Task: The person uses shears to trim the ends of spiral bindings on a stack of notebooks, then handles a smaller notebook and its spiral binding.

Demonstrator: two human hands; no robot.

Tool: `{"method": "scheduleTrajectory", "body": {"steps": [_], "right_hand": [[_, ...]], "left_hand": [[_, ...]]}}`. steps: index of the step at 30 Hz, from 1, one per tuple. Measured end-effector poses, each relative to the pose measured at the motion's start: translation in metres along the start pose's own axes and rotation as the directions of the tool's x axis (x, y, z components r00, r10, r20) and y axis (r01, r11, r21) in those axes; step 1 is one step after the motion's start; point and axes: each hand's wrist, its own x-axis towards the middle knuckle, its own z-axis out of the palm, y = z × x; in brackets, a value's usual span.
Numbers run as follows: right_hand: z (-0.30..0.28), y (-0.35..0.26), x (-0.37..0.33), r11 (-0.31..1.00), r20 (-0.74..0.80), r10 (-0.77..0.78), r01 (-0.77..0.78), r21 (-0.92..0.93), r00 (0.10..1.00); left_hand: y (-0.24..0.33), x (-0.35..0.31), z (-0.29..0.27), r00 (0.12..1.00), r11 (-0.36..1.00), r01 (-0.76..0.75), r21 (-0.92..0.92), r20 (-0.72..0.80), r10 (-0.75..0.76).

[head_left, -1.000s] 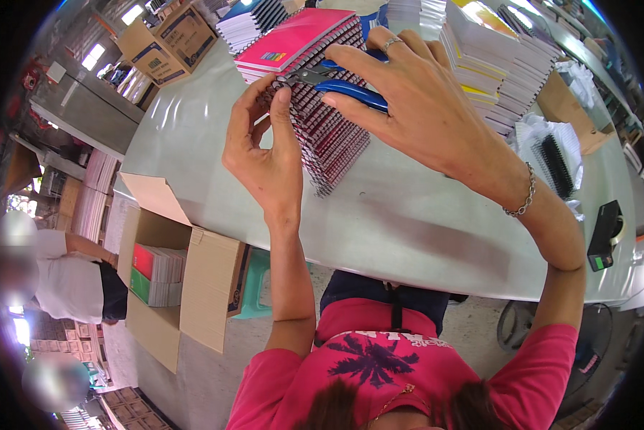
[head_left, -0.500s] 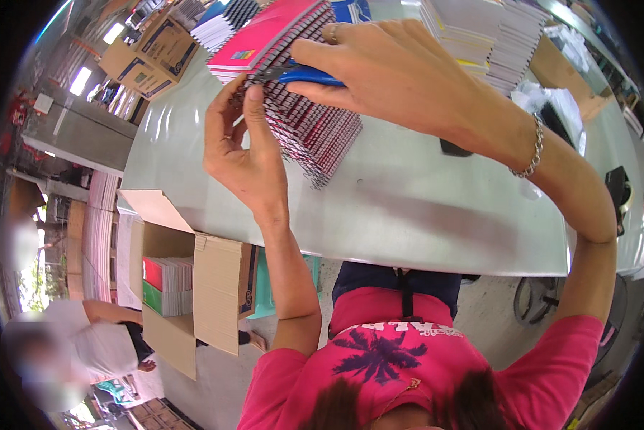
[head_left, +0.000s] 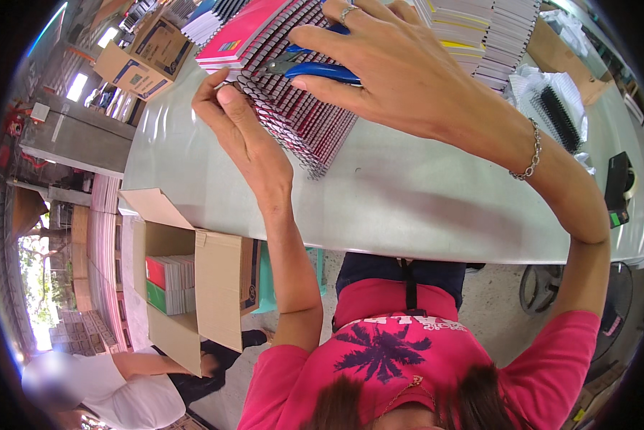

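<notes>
A stack of pink-covered spiral notebooks (head_left: 247,32) lies at the far side of the table, its rows of wire coils (head_left: 304,107) facing me. My right hand (head_left: 401,75) grips blue-handled cutting pliers (head_left: 325,70). Their handles are spread, and the jaws point left at the coil ends along the stack's left edge. Close by, my left hand (head_left: 247,136) rests its fingertips at the stack's lower left corner. Its thumb and forefinger are apart, and I see nothing held between them.
An open carton (head_left: 218,287) holding red and green books (head_left: 170,283) stands left of the table (head_left: 408,208). White spiral-bound stacks (head_left: 505,43) rise at the far right, near black binding coils (head_left: 557,118) on plastic. A person (head_left: 132,387) bends beside the carton.
My left fingers have shifted slightly left, and the thumb has come away from the coils. The pliers' handles have spread wider. The person at lower left has leaned toward the carton.
</notes>
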Motion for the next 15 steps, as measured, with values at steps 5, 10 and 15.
{"method": "scheduleTrajectory", "body": {"steps": [5,10,15], "right_hand": [[0.001,-0.003,0.006,0.998,0.032,0.018,-0.02,0.064,0.999],[-0.021,-0.009,0.025,0.969,0.332,0.087,-0.157,0.191,0.939],[0.003,-0.008,0.012,0.998,0.071,0.055,-0.053,-0.037,0.996]], "left_hand": [[-0.005,-0.003,0.001,0.995,0.996,-0.092,0.001,0.049,0.091],[-0.007,-0.001,0.0,0.991,0.993,-0.121,0.016,0.053,0.12],[-0.009,-0.001,0.003,0.987,0.986,-0.162,0.044,0.027,0.161]]}}
